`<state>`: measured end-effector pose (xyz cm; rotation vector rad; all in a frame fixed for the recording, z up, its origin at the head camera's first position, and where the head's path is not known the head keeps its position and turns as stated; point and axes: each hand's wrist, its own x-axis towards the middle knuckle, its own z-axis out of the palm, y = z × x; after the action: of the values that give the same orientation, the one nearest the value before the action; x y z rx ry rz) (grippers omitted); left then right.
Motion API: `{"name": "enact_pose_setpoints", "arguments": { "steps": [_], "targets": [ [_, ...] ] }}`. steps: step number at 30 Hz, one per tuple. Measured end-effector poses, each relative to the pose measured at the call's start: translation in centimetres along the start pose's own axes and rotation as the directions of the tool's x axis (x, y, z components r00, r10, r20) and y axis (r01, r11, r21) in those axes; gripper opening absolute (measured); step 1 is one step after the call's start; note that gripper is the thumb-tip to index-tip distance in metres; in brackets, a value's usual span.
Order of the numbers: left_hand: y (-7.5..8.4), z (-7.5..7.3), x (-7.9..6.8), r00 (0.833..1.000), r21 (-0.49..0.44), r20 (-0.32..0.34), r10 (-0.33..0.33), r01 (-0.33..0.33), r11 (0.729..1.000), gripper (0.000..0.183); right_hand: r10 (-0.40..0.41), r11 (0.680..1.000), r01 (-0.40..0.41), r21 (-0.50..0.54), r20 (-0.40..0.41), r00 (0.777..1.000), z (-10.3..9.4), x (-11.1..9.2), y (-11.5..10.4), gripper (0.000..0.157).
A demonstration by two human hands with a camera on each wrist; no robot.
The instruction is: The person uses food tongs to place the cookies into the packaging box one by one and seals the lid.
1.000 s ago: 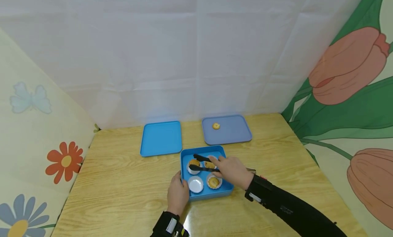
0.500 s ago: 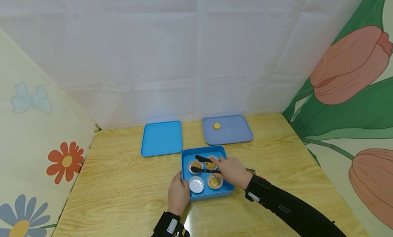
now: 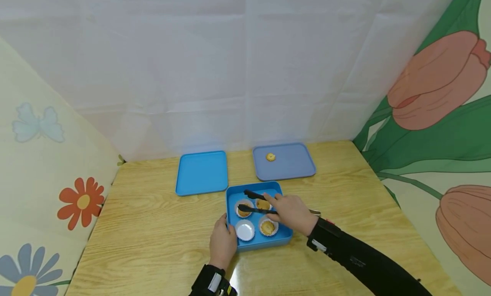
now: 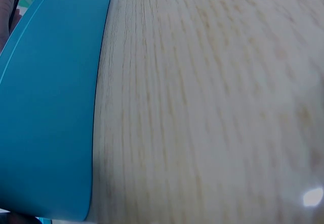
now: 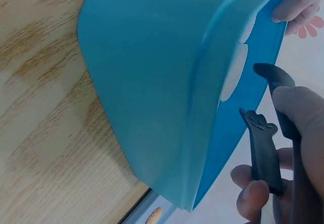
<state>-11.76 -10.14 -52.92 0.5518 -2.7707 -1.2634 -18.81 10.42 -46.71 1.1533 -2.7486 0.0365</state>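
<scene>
My right hand (image 3: 292,214) holds black tongs (image 3: 255,210), their tips parted over the blue box (image 3: 264,246). One tip overlaps a golden-brown baked piece (image 3: 243,213) in the back left paper cup; the other reaches toward the box's back. My left hand (image 3: 222,242) grips the box's left wall, its fingertips over the rim in the right wrist view. Behind the tongs, the back right paper cup holds a browned piece (image 3: 262,204). At the front right a yellowish pastry (image 3: 268,227) lies in its cup, and the front left paper cup (image 3: 244,230) shows a bare white inside.
A bright blue tray (image 3: 202,173) stands behind the box to the left. To its right, a purple-blue tray (image 3: 291,161) bears one small round pastry (image 3: 270,157). White cloth (image 3: 230,74) hangs behind the wooden table (image 3: 153,236), between painted panels.
The baked piece in the back left cup has dropped lower, with the cup's rim now showing above it. The tongs have shifted slightly; the left hand and box stay put.
</scene>
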Motion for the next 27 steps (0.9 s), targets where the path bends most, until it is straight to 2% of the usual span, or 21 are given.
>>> {"name": "enact_pose_setpoints", "arguments": {
  "steps": [6, 13, 20, 27],
  "targets": [
    [0.0, 0.0, 0.0, 1.0, -0.004, 0.0, -0.003, 0.003, 1.0, 0.04, 0.04, 0.999, -0.04, 0.009, -0.027, 0.999, 0.0, 0.1, 0.5, 0.064],
    [0.1, -0.1, 0.1, 1.0, -0.011, 0.003, -0.006, 0.006, 1.0, 0.041, 0.122, 0.992, -0.119, 0.051, -0.05, 0.991, -1.5, 0.8, 1.7, 0.066],
    [0.3, -0.1, 0.0, 1.0, -0.019, 0.003, -0.019, 0.019, 1.0, 0.041, 0.194, 0.981, -0.191, 0.045, -0.091, 0.977, -2.2, 2.4, 4.6, 0.068],
    [0.1, 0.1, 0.0, 0.999, -0.01, 0.007, -0.031, 0.031, 0.999, 0.041, 0.31, 0.949, -0.307, 0.079, -0.031, 0.95, -1.8, 4.0, 7.9, 0.07]
  ]
}}
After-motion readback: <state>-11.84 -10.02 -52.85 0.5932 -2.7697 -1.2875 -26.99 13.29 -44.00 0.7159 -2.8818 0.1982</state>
